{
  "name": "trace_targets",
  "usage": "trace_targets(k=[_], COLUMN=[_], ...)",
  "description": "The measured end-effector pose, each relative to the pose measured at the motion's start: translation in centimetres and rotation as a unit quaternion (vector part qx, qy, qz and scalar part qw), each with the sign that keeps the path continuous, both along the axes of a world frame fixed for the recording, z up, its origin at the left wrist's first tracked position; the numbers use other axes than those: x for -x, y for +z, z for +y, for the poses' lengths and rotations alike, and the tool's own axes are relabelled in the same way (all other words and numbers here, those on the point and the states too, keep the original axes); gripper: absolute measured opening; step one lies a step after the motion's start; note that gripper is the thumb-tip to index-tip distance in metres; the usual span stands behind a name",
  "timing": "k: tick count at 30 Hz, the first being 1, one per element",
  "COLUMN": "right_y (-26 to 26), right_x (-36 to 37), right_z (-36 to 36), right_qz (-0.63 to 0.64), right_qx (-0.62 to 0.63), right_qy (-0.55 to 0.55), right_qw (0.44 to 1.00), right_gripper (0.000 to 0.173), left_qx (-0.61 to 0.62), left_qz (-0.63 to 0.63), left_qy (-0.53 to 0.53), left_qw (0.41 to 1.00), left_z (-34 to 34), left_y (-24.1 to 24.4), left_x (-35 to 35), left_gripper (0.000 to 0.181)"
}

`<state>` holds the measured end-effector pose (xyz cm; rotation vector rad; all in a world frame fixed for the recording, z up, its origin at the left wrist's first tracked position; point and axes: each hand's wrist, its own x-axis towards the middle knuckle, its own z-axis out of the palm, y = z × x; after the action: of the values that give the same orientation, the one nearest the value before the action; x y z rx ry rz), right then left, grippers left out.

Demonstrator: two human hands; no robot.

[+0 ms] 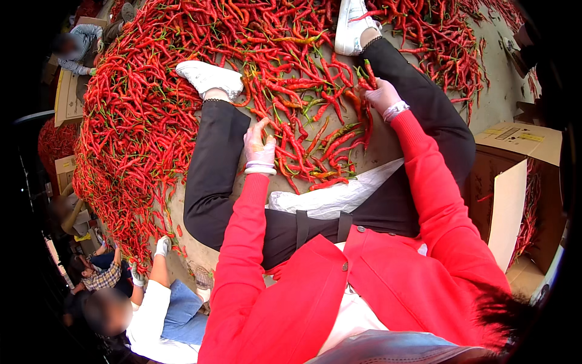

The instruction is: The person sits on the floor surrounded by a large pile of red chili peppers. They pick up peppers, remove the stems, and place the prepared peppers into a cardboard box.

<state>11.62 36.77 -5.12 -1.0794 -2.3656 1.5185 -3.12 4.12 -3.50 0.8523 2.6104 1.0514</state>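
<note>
Before me, between my spread legs, lie loose red chili peppers (334, 148) with green stems, a few of them greenish or orange. My right hand (382, 95), in a thin translucent glove, grips a small bunch of red chili peppers (369, 75); some hang below the fingers. At the left edge of the loose peppers is my left hand (260, 142), gloved alike, with fingers partly bent and apart and nothing plainly held in them. A white plastic sheet (336, 193) lies on the floor close to my lap.
A large heap of red chili peppers (136, 104) spreads ahead and to the left. An open cardboard box (509, 195) with peppers inside stands at the right. A person in a white top (150, 314) sits at the lower left; other people sit beyond, near more cardboard boxes (68, 98).
</note>
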Motion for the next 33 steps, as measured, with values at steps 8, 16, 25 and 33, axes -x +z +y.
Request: trace_targets(k=[8, 16, 25, 33], right_y=[1.3, 0.7, 0.8, 1.7], right_x=[0.5, 0.7, 1.0, -0.3], right_z=[-1.3, -0.9, -1.7, -7.9], right_qz=[0.112, 0.204, 0.216, -0.047], right_qx=[0.253, 0.245, 0.216, -0.138], right_qy=[-0.196, -0.191, -0.168, 0.355], right_qw=[0.941, 0.929, 0.938, 0.923], right_gripper=[0.016, 0.015, 0.014, 0.033], left_qx=[0.125, 0.238, 0.218, 0.038], left_qz=[0.167, -0.038, -0.027, 0.012], left_qy=[-0.033, -0.342, -0.388, -0.253], left_qw=[0.978, 0.908, 0.895, 0.967], left_z=[11.3, 10.2, -0.1, -0.3], left_y=[2.9, 4.4, 4.7, 1.8], left_x=[3.6, -1.3, -5.8, -5.1], left_gripper=[0.061, 0.048, 0.044, 0.014])
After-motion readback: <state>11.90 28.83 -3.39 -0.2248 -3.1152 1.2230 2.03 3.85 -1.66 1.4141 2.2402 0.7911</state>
